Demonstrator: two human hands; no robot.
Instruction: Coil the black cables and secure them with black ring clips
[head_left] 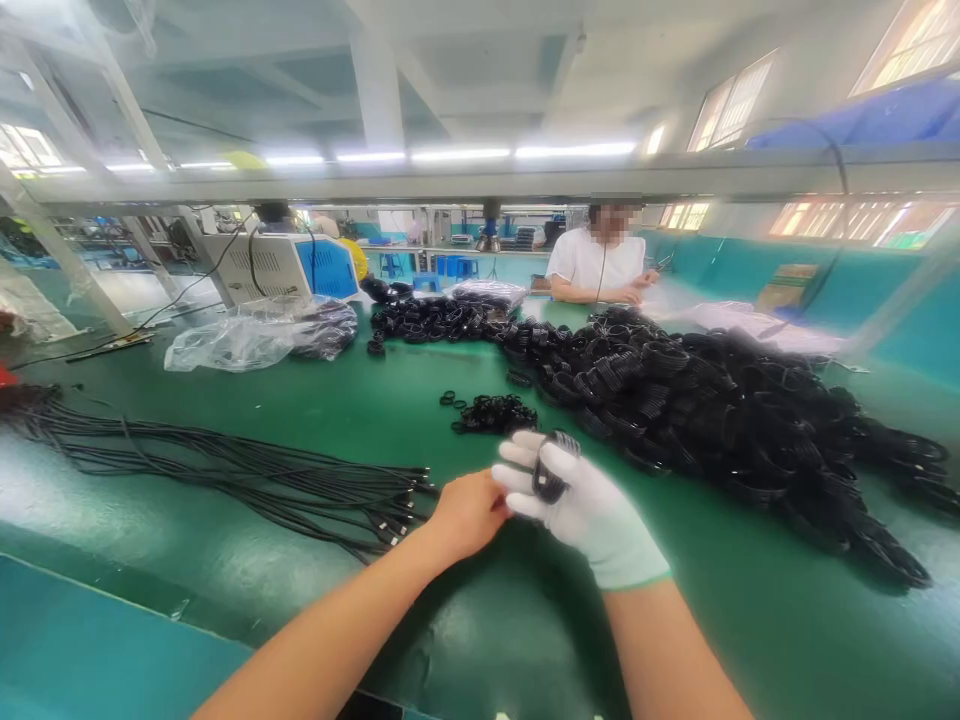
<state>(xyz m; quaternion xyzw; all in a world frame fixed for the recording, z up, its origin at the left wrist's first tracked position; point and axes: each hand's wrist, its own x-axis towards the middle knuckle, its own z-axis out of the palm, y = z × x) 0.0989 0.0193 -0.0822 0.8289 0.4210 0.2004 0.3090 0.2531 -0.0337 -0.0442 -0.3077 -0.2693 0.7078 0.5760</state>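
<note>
A white glove covers my right hand [585, 505], whose fingers are wrapped round a small coiled black cable [550, 478]. Bare and closed, my left hand [469, 510] touches the gloved fingertips from the left; whatever it pinches, if anything, is hidden. Just beyond both hands lies a small heap of black rings [495, 413] on the green table [337, 400]. Long straight black cables [247, 470] stretch across the left side, their metal plugs close to my left hand.
A large pile of coiled black cables [690, 400] fills the right and back. Plastic bags [247, 335] and a blue-and-white machine [292, 262] are at the back left. Across the table sits a person in a white shirt [592, 262]. A metal beam [450, 180] runs overhead.
</note>
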